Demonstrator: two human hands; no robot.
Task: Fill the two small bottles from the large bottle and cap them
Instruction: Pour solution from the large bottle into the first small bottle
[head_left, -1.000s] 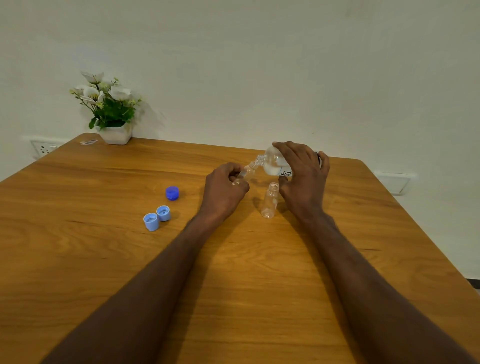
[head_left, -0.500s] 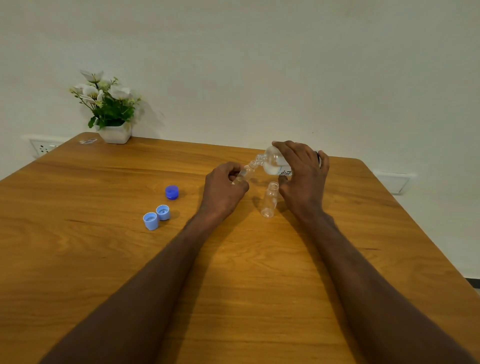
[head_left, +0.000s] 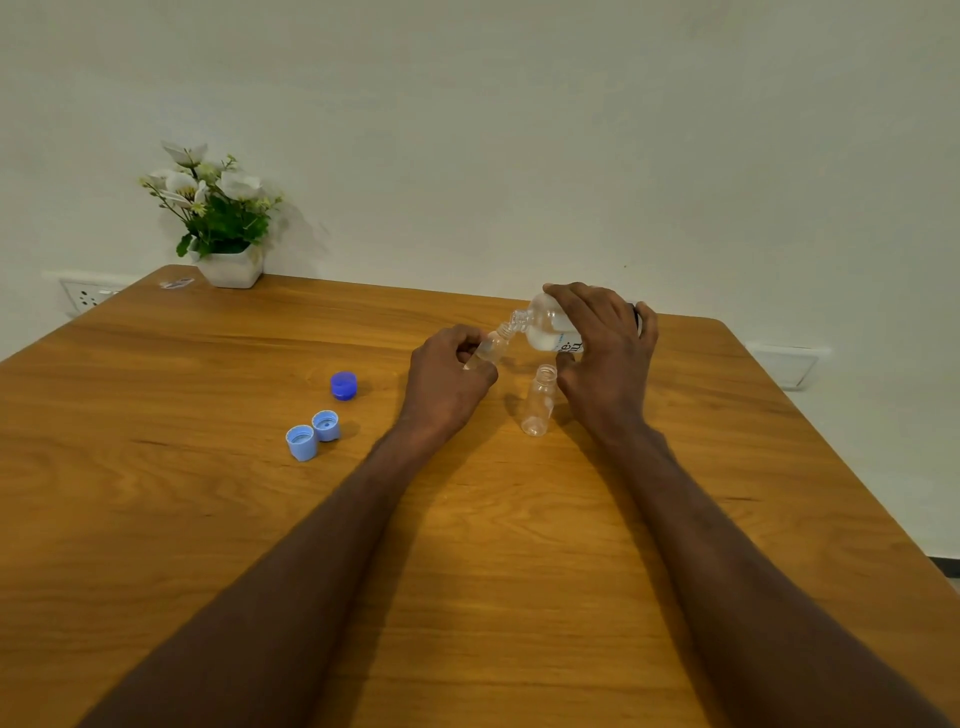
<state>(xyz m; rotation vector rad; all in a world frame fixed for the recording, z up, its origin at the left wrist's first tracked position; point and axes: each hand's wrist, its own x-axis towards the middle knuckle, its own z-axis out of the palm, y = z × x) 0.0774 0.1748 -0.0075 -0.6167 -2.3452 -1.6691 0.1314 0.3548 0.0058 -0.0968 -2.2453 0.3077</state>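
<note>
My right hand (head_left: 605, 358) grips the large clear bottle (head_left: 543, 325), tipped to the left with its open neck down. Its mouth meets the mouth of a small clear bottle (head_left: 491, 351) that my left hand (head_left: 447, 382) holds tilted toward it. A second small bottle (head_left: 537, 402) stands uncapped on the table (head_left: 156, 519) between my hands, free of both. Left of my left hand lie a dark blue cap (head_left: 344, 385) and two light blue caps (head_left: 313, 434), their open sides up.
A white pot of flowers (head_left: 221, 223) stands at the table's far left corner, with a small wrapper (head_left: 176, 283) beside it. Wall sockets sit at the left (head_left: 85, 296) and right (head_left: 784, 364). The table's right edge runs close to my right arm.
Both hands hold nearly the same pose with the large bottle tipped into the small one. The view has shifted slightly; nothing was picked up or let go.
</note>
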